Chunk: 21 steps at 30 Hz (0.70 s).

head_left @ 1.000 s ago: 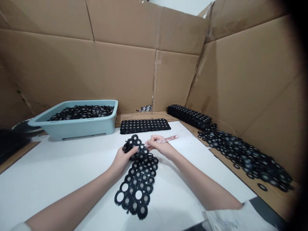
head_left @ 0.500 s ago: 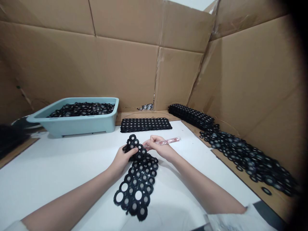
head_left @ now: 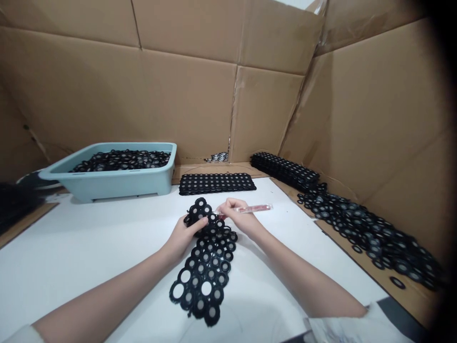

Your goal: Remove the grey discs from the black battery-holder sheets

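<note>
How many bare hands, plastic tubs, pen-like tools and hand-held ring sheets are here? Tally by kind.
Bare hands: 2 (left hand, right hand)
Light-blue rectangular plastic tub: 1
Slim clear-and-reddish pen-like tool: 1
Black sheet of joined rings, hand-held: 1
Total: 5

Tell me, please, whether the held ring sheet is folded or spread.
Partly folded: the ring sheet is spread nearer the camera, bunched at the left hand.

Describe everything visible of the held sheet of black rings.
The sheet of black rings looks flexible, its rings joined edge to edge. Most centres look grey; three near its lower end are larger, whiter. Its bunched upper part is in the left hand; the rest slants over the white table. The right hand holds a pinkish tool beside it.
</note>
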Motion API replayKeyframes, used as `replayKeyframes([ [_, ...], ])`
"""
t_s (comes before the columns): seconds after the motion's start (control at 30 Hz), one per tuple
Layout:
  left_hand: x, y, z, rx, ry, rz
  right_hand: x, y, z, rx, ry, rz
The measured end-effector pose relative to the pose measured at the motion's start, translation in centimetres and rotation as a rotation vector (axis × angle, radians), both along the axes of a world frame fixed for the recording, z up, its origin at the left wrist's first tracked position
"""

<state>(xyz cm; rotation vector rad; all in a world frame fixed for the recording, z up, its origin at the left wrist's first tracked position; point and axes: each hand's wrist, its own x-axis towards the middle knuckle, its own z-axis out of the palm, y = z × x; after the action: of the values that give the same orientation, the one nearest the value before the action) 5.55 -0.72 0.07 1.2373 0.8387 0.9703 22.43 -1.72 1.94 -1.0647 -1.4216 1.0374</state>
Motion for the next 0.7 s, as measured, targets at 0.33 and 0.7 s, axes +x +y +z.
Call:
replayKeyframes([
  [0.33,0.17,-0.42,0.03,0.087,0.030,0.019,-0.10,-0.25,-0.15,0.057,-0.090,0.049],
  [0.7,0.25,-0.25,0.18,0.094,0.115,0.002,0.34,-0.41,0.10,0.067,-0.326,0.045],
])
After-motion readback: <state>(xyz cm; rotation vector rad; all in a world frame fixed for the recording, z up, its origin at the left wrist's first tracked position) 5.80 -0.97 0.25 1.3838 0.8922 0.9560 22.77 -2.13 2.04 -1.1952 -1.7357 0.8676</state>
